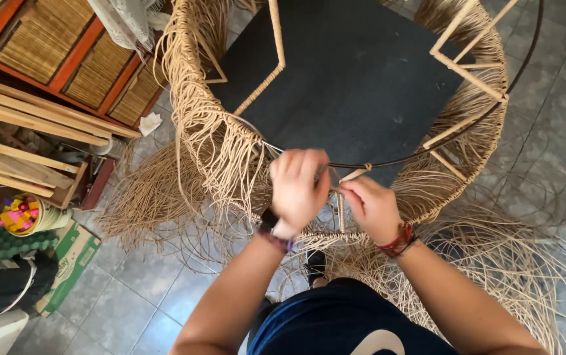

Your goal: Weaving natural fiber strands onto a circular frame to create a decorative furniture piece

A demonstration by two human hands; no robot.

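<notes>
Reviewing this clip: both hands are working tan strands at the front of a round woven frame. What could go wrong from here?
1. The left hand and right hand crowd one spot on the thin dark metal ring; a pulled strand might slip from the grip.
2. The loose tan wicker strands spread over the grey tiled floor around the person's feet may snag or get trodden on.
3. Hanging strands could tangle with the one being worked.

Single head-worn view, looking steeply down from above the person's chest, close over both hands, wicker frame (335,131) filling centre, tiled floor (145,296) beneath
</notes>
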